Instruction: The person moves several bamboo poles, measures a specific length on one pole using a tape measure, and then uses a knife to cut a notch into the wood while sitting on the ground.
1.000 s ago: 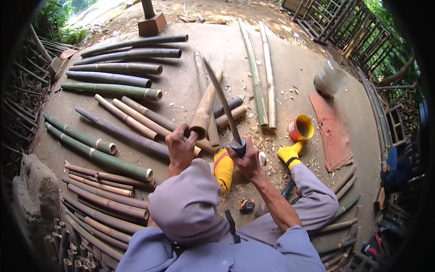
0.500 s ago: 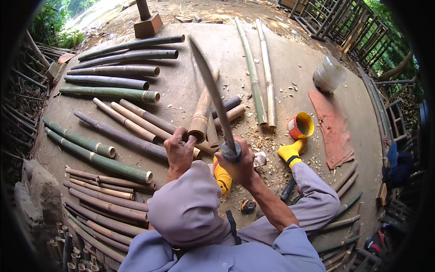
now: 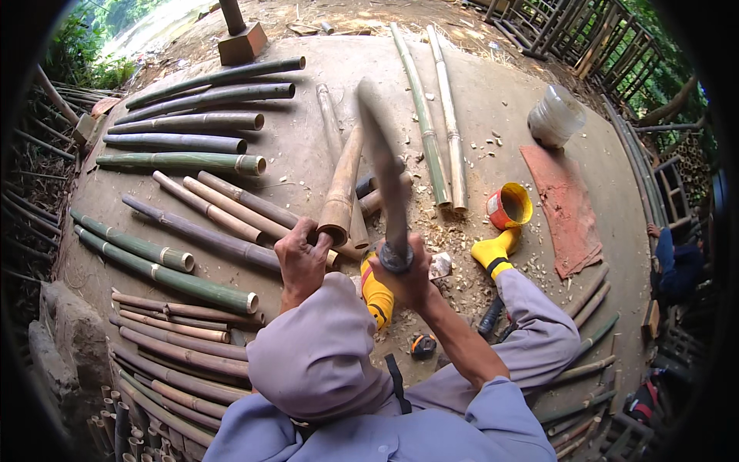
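My left hand (image 3: pixel 302 254) is closed around the near end of a brown bamboo pole (image 3: pixel 339 202), which slants away from me with its hollow end facing back. In my right hand (image 3: pixel 410 279) is the dark handle of a machete (image 3: pixel 376 146). Its long blade rises over the floor beside the pole, blurred by motion. Behind the blade, partly hidden, lie shorter bamboo pieces (image 3: pixel 372 203). One foot in a yellow sock (image 3: pixel 377 291) sits just below the pole's end, between my hands.
Cut bamboo poles (image 3: pixel 185 162) lie in rows at the left. Two long poles (image 3: pixel 453 131) stretch away ahead. Wood chips surround a red-yellow bucket (image 3: pixel 509 206), near an orange cloth (image 3: pixel 562 215) and plastic jug (image 3: pixel 556 117). A tape measure (image 3: pixel 423 346) rests near my leg. Another person (image 3: pixel 677 266) is at far right.
The machete blade has swung slightly right and looks more upright and blurred. My left hand still grips the pole, whose far end has shifted slightly left in view.
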`<state>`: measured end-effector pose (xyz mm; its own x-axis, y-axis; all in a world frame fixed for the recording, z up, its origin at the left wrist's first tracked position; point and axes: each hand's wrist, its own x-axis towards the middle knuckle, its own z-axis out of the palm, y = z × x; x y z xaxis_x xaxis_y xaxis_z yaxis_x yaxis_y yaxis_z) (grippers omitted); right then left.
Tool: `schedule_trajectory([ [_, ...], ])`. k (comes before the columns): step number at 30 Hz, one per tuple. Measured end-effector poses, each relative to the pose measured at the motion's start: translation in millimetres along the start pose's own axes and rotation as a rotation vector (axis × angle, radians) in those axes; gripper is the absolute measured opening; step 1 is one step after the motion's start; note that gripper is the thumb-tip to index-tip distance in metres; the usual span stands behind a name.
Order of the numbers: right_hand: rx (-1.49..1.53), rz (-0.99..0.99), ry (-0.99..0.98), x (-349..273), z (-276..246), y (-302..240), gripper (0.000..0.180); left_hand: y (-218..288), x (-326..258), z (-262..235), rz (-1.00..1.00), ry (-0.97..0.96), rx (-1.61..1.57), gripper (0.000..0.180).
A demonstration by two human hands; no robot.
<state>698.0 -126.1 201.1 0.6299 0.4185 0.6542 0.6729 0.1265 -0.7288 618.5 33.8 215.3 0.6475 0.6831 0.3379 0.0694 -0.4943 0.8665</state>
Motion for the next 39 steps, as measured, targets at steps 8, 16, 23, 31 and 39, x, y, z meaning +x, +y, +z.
schedule_trajectory([
  [8, -0.120, 0.858, 0.024, -50, -17, 47, 0.035, -57, -44, -28, -0.225, -0.064, 0.073, 0.013],
  [16, -0.237, 0.915, 0.084, -112, -59, 74, 0.030, -154, -127, -94, -0.299, -0.888, 0.449, 0.051],
  [23, -0.177, 1.004, 0.093, -125, -65, 87, 0.029, -158, -59, -6, -0.629, -0.694, 0.140, 0.094],
  [31, -0.204, 1.021, 0.099, -133, -73, 91, 0.029, -198, -34, 92, -0.509, -0.293, 0.459, 0.080],
  [39, -0.145, 1.032, 0.148, -127, -79, 91, 0.026, -207, -24, 74, -0.789, -0.145, -0.146, 0.040],
])
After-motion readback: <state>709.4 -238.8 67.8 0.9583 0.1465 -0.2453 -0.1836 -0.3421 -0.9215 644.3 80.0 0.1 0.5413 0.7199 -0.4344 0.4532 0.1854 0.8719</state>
